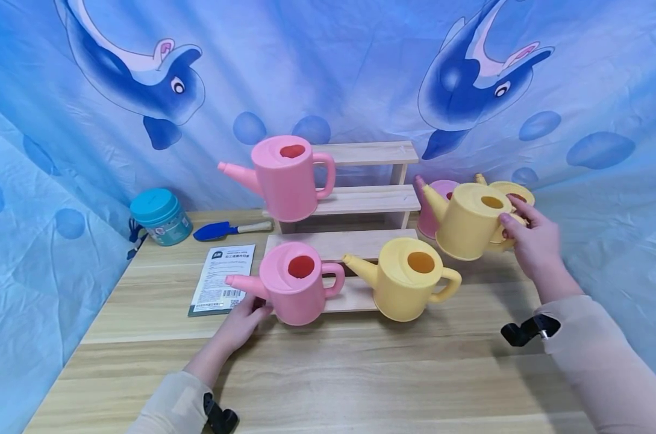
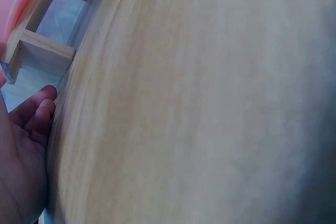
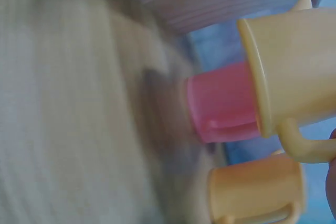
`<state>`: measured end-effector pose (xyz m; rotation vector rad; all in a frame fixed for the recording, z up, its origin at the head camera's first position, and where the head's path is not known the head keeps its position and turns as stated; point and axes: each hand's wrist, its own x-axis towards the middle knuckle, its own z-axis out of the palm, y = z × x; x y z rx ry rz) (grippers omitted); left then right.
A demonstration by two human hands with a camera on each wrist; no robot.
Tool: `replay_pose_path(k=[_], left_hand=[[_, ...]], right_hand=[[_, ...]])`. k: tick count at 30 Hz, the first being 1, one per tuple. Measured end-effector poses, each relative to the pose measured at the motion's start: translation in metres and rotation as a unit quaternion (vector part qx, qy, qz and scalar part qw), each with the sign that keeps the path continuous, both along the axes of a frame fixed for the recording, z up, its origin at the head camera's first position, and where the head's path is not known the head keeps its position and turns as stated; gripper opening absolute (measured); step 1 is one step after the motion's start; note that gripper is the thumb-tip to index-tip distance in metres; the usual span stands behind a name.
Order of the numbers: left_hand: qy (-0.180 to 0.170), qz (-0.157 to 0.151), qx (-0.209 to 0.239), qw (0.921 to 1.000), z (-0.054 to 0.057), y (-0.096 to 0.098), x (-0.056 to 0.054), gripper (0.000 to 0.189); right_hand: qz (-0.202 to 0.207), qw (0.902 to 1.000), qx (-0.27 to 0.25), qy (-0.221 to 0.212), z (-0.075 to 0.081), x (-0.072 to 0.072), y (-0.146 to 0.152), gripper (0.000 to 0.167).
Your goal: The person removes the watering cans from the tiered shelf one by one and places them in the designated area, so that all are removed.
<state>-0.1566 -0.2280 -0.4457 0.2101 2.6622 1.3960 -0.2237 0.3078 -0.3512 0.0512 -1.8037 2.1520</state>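
My right hand (image 1: 539, 241) grips the handle of a yellow watering can (image 1: 468, 220), raised above the table. Behind it stand another yellow watering can (image 3: 254, 187) and a pink watering can (image 3: 223, 103). My left hand (image 1: 243, 322) is at the lower left end of a wooden stepped shelf (image 1: 338, 244), below the spout of a pink watering can (image 1: 295, 286). Its fingers are partly curled in the left wrist view; whether they grip the shelf is hidden. Farther right on the low step is a yellow watering can (image 1: 409, 280). A pink watering can (image 1: 287, 181) stands higher on the shelf's left side.
Left of the shelf lie a blue hand trowel (image 1: 216, 230) and a printed packet (image 1: 224, 277). A teal-lidded jar (image 1: 162, 217) stands at the back left corner of the wooden table (image 1: 355, 374). A blue curtain (image 1: 349, 72) with dolphins hangs behind.
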Motion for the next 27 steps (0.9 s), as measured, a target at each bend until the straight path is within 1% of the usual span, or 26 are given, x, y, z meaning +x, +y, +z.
replay_pose_path(k=[3, 6, 8, 10, 13, 16, 17, 19, 21, 23, 25, 27], left_hand=[[0.006, 0.000, 0.005, 1.0000, -0.005, -0.002, -0.002, 0.042], [0.005, 0.000, 0.010, 0.9999, -0.006, -0.003, -0.001, 0.043], [0.004, 0.001, 0.012, 0.9999, -0.006, -0.003, -0.001, 0.044], [0.002, -0.001, 0.013, 0.9999, -0.006, -0.003, -0.001, 0.046], [0.003, -0.002, 0.012, 0.9999, -0.006, -0.003, -0.001, 0.048], [0.002, 0.000, 0.010, 0.9999, -0.006, -0.003, -0.001, 0.048], [0.002, 0.001, 0.009, 1.0000, -0.006, -0.003, -0.001, 0.047], [0.001, 0.002, 0.009, 1.0000, -0.006, -0.002, -0.002, 0.047], [0.002, 0.002, 0.008, 1.0000, -0.005, -0.002, -0.002, 0.046], [0.003, 0.002, 0.007, 1.0000, -0.006, -0.002, -0.002, 0.045], [0.004, 0.001, 0.006, 1.0000, -0.006, -0.002, -0.002, 0.044], [0.006, 0.001, 0.003, 1.0000, -0.006, -0.003, -0.002, 0.045]], right_hand=[[-0.002, 1.0000, 0.009, -0.001, -0.014, 0.000, 0.000, 0.049], [-0.007, 0.9993, 0.035, -0.011, -0.025, 0.000, 0.000, 0.049], [-0.020, 0.9968, 0.074, -0.025, -0.031, 0.001, 0.001, 0.049], [-0.028, 0.9942, 0.098, -0.033, -0.036, 0.001, 0.000, 0.050], [-0.032, 0.9931, 0.108, -0.034, -0.043, 0.001, -0.001, 0.050], [-0.027, 0.9943, 0.098, -0.034, -0.048, 0.000, -0.004, 0.052], [-0.030, 0.9927, 0.111, -0.038, -0.049, 0.000, -0.005, 0.052], [-0.043, 0.9852, 0.158, -0.051, -0.052, 0.000, -0.006, 0.054], [-0.055, 0.9737, 0.210, -0.068, -0.055, 0.000, -0.008, 0.057], [-0.067, 0.9596, 0.261, -0.081, -0.058, 0.000, -0.008, 0.060], [-0.067, 0.9569, 0.269, -0.085, -0.060, -0.001, -0.010, 0.061], [-0.064, 0.9584, 0.265, -0.085, -0.062, -0.001, -0.010, 0.061]])
